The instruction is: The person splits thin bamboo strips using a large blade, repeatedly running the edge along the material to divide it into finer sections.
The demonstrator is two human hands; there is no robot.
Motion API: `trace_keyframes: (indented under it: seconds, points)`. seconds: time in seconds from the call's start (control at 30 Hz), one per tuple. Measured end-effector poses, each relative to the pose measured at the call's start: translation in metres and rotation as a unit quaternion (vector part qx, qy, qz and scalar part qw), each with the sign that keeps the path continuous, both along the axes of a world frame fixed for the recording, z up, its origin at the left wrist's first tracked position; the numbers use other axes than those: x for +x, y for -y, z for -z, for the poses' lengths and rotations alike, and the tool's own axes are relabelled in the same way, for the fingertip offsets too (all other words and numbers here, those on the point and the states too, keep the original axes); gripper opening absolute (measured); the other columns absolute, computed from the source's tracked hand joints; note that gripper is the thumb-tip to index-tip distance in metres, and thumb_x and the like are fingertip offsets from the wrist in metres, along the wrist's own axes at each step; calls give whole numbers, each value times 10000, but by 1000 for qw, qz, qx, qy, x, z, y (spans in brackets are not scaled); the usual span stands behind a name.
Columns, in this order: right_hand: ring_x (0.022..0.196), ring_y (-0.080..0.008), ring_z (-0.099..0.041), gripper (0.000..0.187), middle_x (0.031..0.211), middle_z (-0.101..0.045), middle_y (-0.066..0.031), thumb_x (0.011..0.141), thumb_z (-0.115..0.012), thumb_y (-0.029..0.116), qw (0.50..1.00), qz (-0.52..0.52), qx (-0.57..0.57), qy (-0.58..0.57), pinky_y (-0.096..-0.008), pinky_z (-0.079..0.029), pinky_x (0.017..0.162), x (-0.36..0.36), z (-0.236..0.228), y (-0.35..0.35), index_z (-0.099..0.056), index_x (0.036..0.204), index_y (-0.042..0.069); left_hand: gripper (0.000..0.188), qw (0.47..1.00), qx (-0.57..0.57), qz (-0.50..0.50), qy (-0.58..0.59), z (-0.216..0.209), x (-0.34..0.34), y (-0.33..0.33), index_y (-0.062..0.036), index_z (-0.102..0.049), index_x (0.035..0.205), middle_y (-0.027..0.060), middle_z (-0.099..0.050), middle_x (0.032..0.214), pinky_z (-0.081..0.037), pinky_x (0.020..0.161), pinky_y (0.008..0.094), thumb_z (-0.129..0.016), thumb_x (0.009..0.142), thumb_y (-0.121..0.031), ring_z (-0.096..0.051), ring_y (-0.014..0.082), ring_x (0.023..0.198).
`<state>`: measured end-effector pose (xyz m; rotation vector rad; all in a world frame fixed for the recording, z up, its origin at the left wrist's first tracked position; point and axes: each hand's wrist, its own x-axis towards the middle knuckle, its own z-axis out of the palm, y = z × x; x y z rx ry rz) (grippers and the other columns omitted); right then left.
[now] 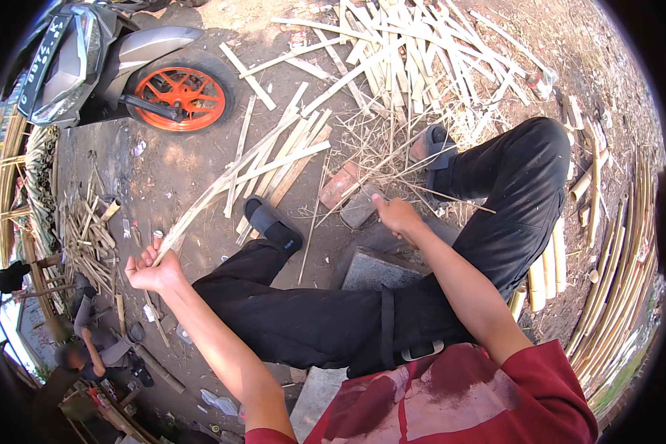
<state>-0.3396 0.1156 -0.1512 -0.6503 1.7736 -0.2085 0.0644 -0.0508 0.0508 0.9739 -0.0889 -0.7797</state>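
Hands apart. The left hand (pixel 157 271) grips the near end of a long, pale bamboo strip (pixel 200 210). The right hand (pixel 398 219) is curled near a grey block (pixel 358 212); its grip cannot be told. Upper right: clear plastic bag or cup (pixel 545 83), contents indistinct.

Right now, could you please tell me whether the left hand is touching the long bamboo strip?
Touching: the head view shows the left hand gripping the lower end of the long bamboo strip between its fingers.

head-worn fisheye view, looking steeply down, close above the lap (pixel 340 322)
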Motion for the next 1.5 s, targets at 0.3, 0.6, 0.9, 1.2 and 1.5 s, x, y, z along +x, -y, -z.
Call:
trace_keyframes:
  seconds: [0.3,0.6,0.9,1.2,1.5]
  points:
    - [467,-218,-561,622,520,-536,-111,1012,-487,511,990,-105,86,-24,-404,-454,472,-87,18,26,-662,782,-39,792,905,390,41,167,13,121,-56,-185,-375,1557,103,-220,1650,-259,1147,513,-601,862,-492,-308,368,1447]
    - [501,-299,-632,591,645,-643,-233,1032,-465,419,938,-311,27,-151,-448,-542,550,-134,-49,83,-674,819,-91,576,885,320,102,322,5,93,-30,-68,-538,1398,76,-561,1400,-345,1042,417,-546,940,-418,-521,244,1228]
    - [888,-378,-733,594,858,-729,-238,1013,-491,507,837,-458,-77,-290,-484,-574,834,-114,-73,118,-754,921,-17,253,546,137,513,648,55,-137,110,-5,-702,1004,126,-728,933,-517,806,365,-688,875,-223,-683,242,865]
    - [730,-402,-696,540,741,-672,-219,991,-571,497,890,-374,-62,-254,-502,-557,684,-153,-153,154,-655,879,-25,456,430,219,507,715,384,-263,222,-101,-603,1340,169,-540,1410,-448,1055,502,-649,910,-248,-543,411,1253]
    - [551,-400,-634,488,602,-623,-214,993,-632,406,953,-167,-158,-200,-447,-498,531,-193,-147,182,-623,749,-17,298,284,222,537,763,431,-310,235,-95,-758,1067,105,-711,1082,-501,898,468,-806,800,-218,-642,325,1051]
